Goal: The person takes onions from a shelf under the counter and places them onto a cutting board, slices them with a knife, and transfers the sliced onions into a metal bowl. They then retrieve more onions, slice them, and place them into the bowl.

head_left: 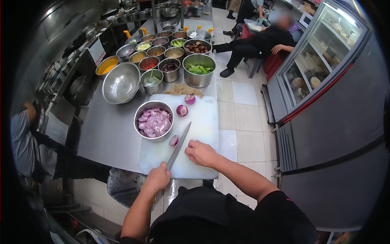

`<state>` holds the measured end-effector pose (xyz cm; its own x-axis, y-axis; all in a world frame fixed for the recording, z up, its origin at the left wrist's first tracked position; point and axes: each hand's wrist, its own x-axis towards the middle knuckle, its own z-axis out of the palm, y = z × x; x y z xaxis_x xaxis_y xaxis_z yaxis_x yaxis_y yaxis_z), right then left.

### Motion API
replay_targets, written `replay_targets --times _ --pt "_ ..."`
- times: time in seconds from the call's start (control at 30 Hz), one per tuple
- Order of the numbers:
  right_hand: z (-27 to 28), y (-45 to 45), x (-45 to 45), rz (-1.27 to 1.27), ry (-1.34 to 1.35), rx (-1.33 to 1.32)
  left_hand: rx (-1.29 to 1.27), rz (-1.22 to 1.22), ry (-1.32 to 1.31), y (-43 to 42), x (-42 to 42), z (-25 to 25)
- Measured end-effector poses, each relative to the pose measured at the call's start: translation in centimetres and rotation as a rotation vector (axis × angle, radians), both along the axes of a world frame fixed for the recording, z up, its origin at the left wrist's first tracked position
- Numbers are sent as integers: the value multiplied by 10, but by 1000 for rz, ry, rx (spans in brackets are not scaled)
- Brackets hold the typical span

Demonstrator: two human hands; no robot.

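My left hand (pixel 158 177) is closed around the handle of a kitchen knife (pixel 179 146), whose blade lies slanting over the white cutting board (pixel 203 134) with its tip pointing away from me. To the right of the blade, my right hand (pixel 201 153) hovers at the board with its fingers curled in; what they hold, if anything, is hidden. A piece of red onion (pixel 174 141) rests just left of the blade. Sliced red onion (pixel 155 123) fills a steel pot (pixel 139 133) at the board's left edge. Two cut red onions (pixel 182 110) sit farther back on the board.
Behind the board lies a brown cloth (pixel 183 90). Several steel containers of ingredients crowd the table's far part, including a large bowl (pixel 121 83) and a pot of green vegetables (pixel 199 70). A glass-door fridge (pixel 321 53) stands right. A seated person (pixel 266 42) and another person's sleeve (pixel 22 140) are nearby.
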<state>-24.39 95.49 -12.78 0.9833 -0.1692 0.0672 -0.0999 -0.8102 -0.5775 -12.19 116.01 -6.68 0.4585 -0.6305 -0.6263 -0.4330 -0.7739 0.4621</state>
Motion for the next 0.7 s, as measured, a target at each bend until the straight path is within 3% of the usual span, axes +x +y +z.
replay_targets --times 0.07,0.2,0.3,0.43,0.57,0.7 --pt "3 0 2 -112 45 105 -62 -106 -213 10 -4 -28" --pt "-14 -2 -8 -18 -185 165 -108 -124 -190 17 -32 -30" --pt "0 1 -12 -102 -54 287 -147 -118 -163 14 -34 -29" --pt "2 0 -14 -63 -102 212 -132 -138 -185 16 -33 3" --pt "-3 0 -15 -42 -137 104 -93 -143 -192 20 -38 -16" --pt "-1 3 -15 -75 -140 118 -77 -200 -189 13 -31 5"
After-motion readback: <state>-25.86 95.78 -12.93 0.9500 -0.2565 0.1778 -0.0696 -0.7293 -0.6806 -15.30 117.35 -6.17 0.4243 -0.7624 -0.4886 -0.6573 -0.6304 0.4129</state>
